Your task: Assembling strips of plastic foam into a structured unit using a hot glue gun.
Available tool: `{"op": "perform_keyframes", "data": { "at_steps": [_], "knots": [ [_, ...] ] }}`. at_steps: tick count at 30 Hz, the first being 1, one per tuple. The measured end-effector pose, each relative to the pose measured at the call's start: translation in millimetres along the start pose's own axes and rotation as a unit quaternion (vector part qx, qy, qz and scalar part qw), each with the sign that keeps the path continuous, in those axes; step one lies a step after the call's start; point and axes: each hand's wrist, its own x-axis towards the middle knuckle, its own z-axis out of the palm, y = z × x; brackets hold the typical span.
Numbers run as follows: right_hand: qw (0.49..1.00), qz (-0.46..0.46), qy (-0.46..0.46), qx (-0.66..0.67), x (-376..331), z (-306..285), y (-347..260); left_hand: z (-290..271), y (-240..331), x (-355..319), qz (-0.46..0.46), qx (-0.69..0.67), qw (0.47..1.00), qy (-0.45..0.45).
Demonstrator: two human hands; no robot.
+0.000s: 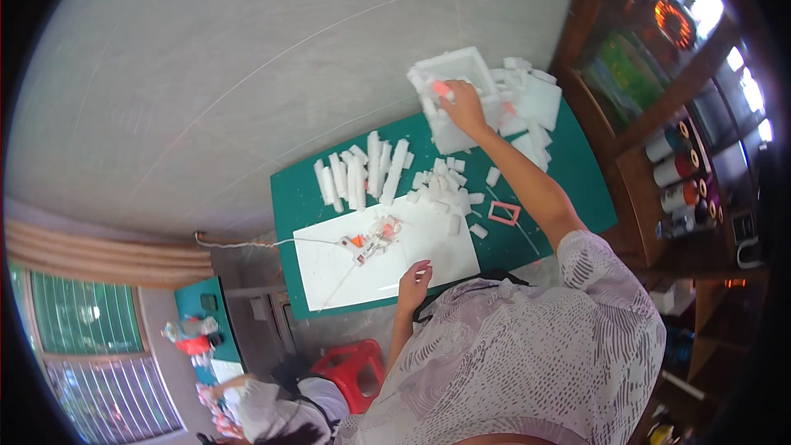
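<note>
Far reach, near rest

On the green table (573,194) lies a white board (441,249); beyond it stands a foam box (451,135). The right arm stretches far forward, its hand (465,107) bent over the box's rim, fingers pinching a pink piece (442,89) there. The left hand (415,282) hovers near the board's close edge, loosely curled, unclenched.

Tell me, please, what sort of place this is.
Probably a small craft workshop, though it could be a classroom. The green-topped table bears many white foam pieces and what looks like a glue gun; another person is beside a second green-topped table.
</note>
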Motion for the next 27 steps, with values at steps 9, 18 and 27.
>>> {"op": "perform_keyframes", "data": {
  "at_steps": [9, 18, 27],
  "knots": [
    [0.894, 0.172, 0.019, 0.413, -41, -159, -28, -18, 80, 10, 0.117, -0.014, 0.991, 0.061],
    [0.807, 0.339, -0.153, 0.459, -161, -195, -81, -1, 252, 59, 0.489, 0.247, 0.836, 0.021],
    [0.948, 0.145, -0.237, 0.155, -206, -145, -106, -13, 201, 58, 0.384, 0.321, 0.833, -0.236]
  ]
}}
